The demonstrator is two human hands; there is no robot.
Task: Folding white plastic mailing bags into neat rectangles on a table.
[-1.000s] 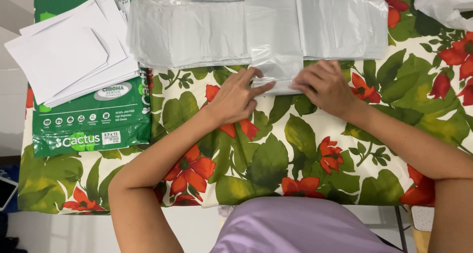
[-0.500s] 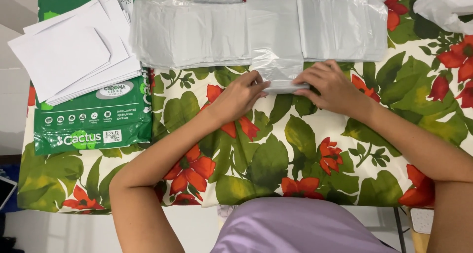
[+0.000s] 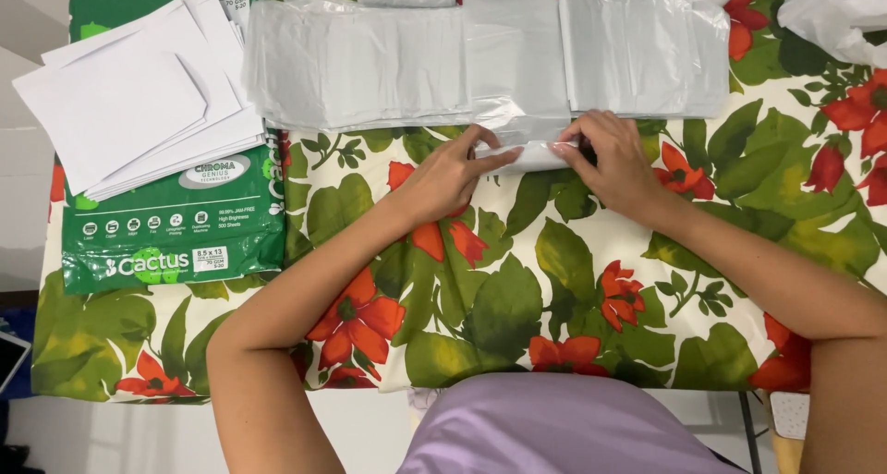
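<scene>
Pinching plastic bag strip (image 3: 527, 152) | left hand (image 3: 448, 178) fingertips closed on it | right hand (image 3: 614, 164) curled, gripping it

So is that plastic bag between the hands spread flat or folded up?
Partly folded. The near end of the plastic bag is a narrow band pinched by the left hand and right hand; the rest lies flat.

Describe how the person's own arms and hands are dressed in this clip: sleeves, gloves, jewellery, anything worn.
Both forearms are bare up to the edge of the picture, with no sleeves showing. The left hand and the right hand wear no gloves, and no rings, watch or bracelets can be made out. The fingernails look short and unpainted. The only clothing in view is a lilac top at the bottom edge.
</scene>
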